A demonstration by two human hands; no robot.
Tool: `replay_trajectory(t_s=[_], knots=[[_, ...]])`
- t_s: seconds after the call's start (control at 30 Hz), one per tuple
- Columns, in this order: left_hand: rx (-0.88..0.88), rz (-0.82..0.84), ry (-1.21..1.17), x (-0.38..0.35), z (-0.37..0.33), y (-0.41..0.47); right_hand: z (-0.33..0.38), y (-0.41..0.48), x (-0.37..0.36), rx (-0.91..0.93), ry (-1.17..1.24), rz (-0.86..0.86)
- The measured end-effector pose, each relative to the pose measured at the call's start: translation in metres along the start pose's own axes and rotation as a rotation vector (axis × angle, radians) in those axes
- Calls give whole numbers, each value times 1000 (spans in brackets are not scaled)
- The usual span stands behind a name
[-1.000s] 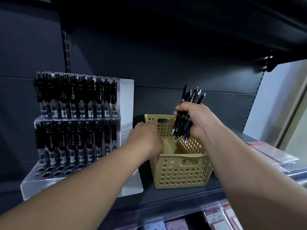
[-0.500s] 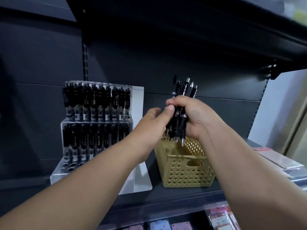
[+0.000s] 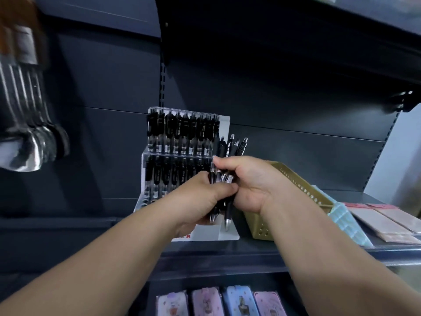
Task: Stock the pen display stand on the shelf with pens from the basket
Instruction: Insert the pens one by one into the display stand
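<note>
A clear tiered pen display stand [image 3: 182,142] stands on the dark shelf, its two upper rows filled with black pens. My right hand [image 3: 252,181] grips a bundle of black pens [image 3: 230,151] upright in front of the stand. My left hand [image 3: 200,197] is closed around the lower part of the same bundle, its thumb against the barrels. The pens' tips stick out below both hands. A tan perforated basket [image 3: 293,179] sits to the right, mostly hidden behind my right forearm.
Flat pink and blue packets [image 3: 382,220] lie on the shelf [image 3: 227,249] right of the basket. Patterned cases [image 3: 218,302] fill the lower shelf. A blurred hanging bundle of metallic items [image 3: 27,110] is at the far left. Another shelf overhangs above.
My view has swung right to left, so the stand sits nearer centre. Both hands left the basket with the bundle; my left hand now clasps its lower part.
</note>
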State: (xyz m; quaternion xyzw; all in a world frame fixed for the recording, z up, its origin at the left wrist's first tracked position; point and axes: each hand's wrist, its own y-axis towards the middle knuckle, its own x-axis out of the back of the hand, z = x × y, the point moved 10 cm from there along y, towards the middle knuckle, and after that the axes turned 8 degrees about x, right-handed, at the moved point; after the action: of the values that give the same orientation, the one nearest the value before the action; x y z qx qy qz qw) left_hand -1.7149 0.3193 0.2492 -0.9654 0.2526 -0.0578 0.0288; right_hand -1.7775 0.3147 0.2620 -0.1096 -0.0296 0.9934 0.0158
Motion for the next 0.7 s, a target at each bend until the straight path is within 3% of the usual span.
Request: replay_trajectory(t_s=[0.2,0.33,0.7], knots=[[-112,-213,-20,29,0,-18,-8,5,-13,67,297,-87],[-122,-320,-95,47,3,-23,-14,5,-14,64,342,-166],[-98,-422,-224,113,14,-26,28,14,14,440,-114,-345]])
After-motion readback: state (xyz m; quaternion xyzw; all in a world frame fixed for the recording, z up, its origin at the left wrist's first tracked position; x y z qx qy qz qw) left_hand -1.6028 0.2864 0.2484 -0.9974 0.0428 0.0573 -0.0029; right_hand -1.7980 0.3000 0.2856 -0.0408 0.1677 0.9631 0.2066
